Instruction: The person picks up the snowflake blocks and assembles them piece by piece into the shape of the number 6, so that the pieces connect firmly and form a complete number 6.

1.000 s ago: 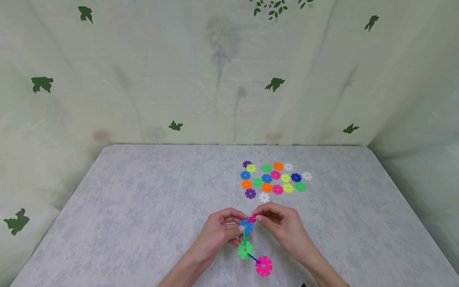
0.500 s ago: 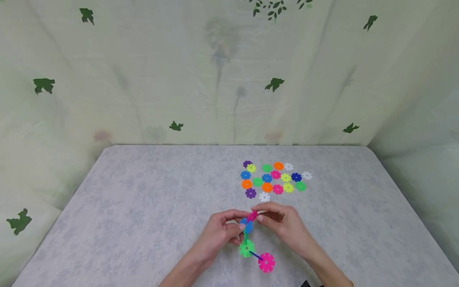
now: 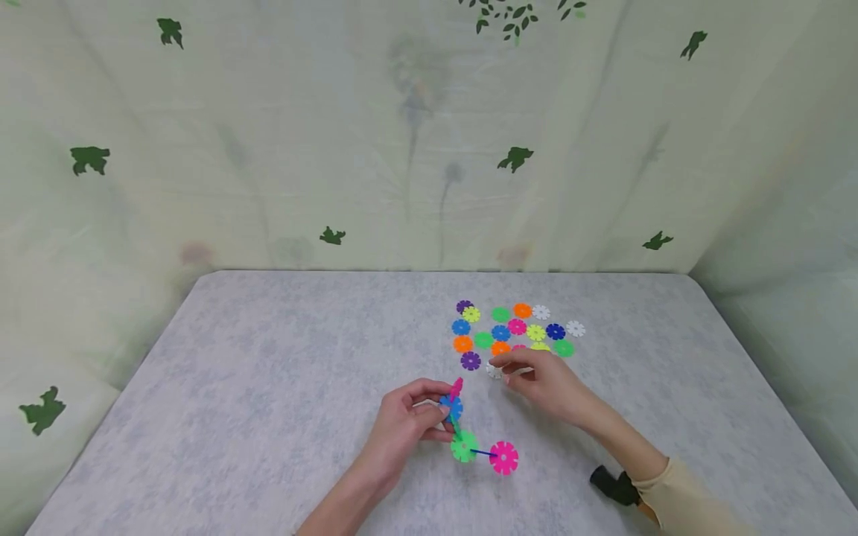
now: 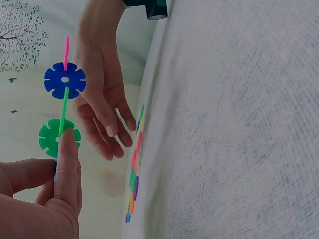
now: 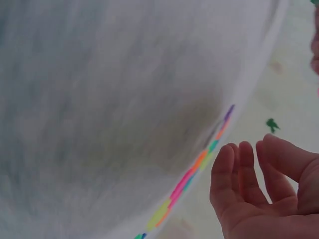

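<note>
The left hand [image 3: 404,420] pinches the chain [image 3: 459,450]; the right hand [image 3: 548,381], empty and loosely parted, hangs near the white disc [image 3: 492,371]. A slack pinch could drop the chain.

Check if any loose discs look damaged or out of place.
Slightly: at the back left among them, a yellow disc partly covers a purple disc, while most others lie side by side. No visible damage.
</note>
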